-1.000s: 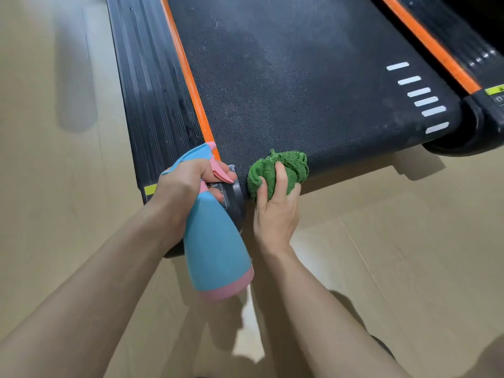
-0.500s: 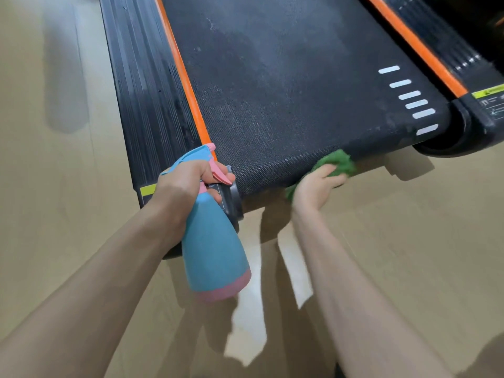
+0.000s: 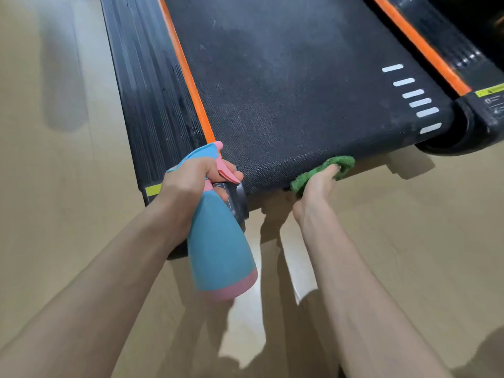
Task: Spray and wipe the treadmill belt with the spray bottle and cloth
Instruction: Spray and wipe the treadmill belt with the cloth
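Observation:
The black treadmill belt (image 3: 286,85) fills the top of the view, its rear end curving down toward the floor. My left hand (image 3: 191,178) grips the neck of a blue spray bottle (image 3: 218,241) with a pink base and pink trigger, held over the belt's near left corner. My right hand (image 3: 316,184) holds a bunched green cloth (image 3: 338,165) against the curved rear edge of the belt, right of the bottle. Part of the cloth is hidden under my fingers.
Ribbed black side rails (image 3: 152,85) with orange strips (image 3: 188,77) flank the belt. White dash marks (image 3: 414,96) run along its right side. A black end cap (image 3: 469,126) sits at the right rear corner. Beige floor (image 3: 409,227) surrounds the treadmill.
My right hand has slid the green cloth from beside the bottle rightward along the belt's rear edge. My left hand and the bottle have stayed in place.

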The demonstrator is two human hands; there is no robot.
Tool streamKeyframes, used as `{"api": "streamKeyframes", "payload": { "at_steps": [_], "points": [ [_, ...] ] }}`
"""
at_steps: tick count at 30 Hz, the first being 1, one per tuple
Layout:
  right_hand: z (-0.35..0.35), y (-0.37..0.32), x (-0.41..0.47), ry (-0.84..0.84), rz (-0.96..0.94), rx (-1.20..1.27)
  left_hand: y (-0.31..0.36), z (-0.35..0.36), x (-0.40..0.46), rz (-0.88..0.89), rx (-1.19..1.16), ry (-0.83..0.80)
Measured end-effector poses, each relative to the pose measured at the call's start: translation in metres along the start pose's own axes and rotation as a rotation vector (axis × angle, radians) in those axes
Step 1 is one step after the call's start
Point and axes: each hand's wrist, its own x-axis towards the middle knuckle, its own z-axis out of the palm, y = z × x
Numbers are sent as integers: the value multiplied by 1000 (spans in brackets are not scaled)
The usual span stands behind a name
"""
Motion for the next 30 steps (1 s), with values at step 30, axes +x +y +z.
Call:
{"api": "streamKeyframes", "payload": {
  "at_steps": [30],
  "points": [
    [13,-40,-99,-132,-776,-541,5,-4,-9,-20,-4,-43]
  ]
}}
